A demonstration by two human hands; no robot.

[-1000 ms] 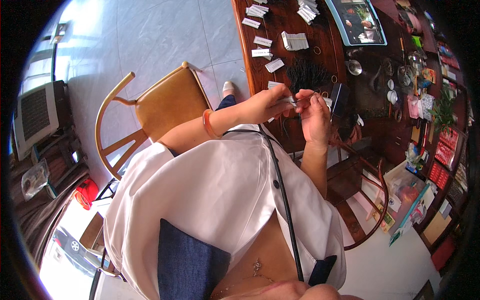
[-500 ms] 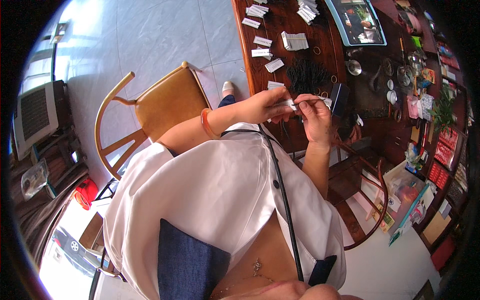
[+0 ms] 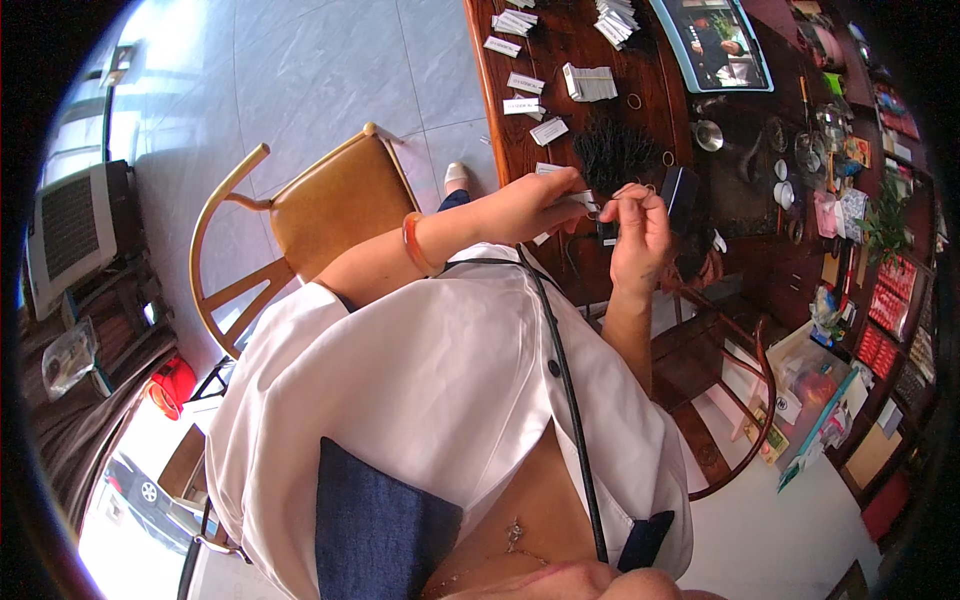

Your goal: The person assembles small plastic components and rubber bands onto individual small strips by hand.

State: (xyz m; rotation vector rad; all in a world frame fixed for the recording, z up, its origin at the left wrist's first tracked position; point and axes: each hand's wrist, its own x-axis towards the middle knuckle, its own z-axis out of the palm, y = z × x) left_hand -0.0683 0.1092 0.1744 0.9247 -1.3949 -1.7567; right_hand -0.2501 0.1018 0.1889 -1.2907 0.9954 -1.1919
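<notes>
Left hand [image 3: 530, 208] pinches a small white paper card [image 3: 583, 202] — right hand [image 3: 638, 232] meets it, fingertips closed on its end — above the dark wooden table [image 3: 520, 110].

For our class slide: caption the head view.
Both hands, left hand and right hand, pinch a small white card above a dark wooden table.

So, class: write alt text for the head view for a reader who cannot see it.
Both hands meet over a dark wooden table, the left hand and right hand pinching a small white card. More white cards and a black bristly pile lie beyond.
</notes>
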